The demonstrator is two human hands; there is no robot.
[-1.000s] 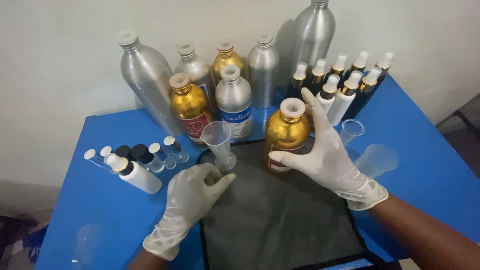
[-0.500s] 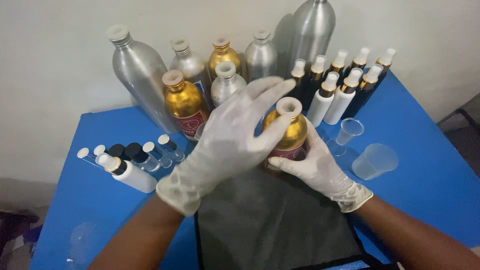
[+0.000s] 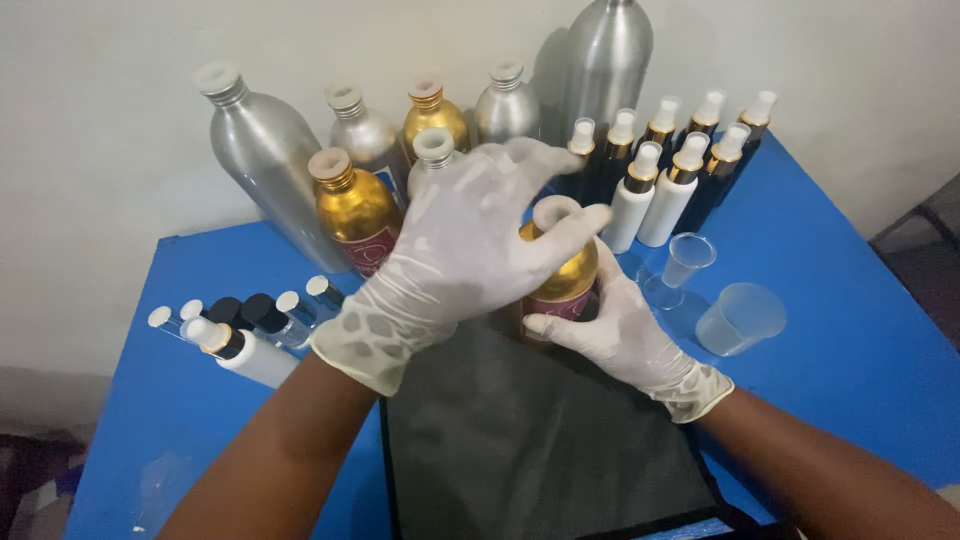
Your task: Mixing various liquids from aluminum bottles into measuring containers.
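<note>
A gold metal bottle [image 3: 572,280] with a white cap stands at the far edge of a black mat [image 3: 540,440]. My right hand [image 3: 620,335], in a white glove, wraps around the bottle's lower body. My left hand [image 3: 460,250], also gloved, reaches over from the left, its fingers curled on the white cap [image 3: 556,212] at the bottle's top. The bottle stays upright between both hands.
Silver and gold metal bottles [image 3: 270,160] line the wall behind. Small spray bottles [image 3: 680,170] cluster at the back right. Two clear plastic cups [image 3: 740,318] stand right of the mat. Small vials and a white bottle [image 3: 250,330] lie at the left on the blue table [image 3: 860,360].
My left hand rose from the mat, crossed to the right and landed on the gold bottle's cap. My right hand slid lower on the bottle's body.
</note>
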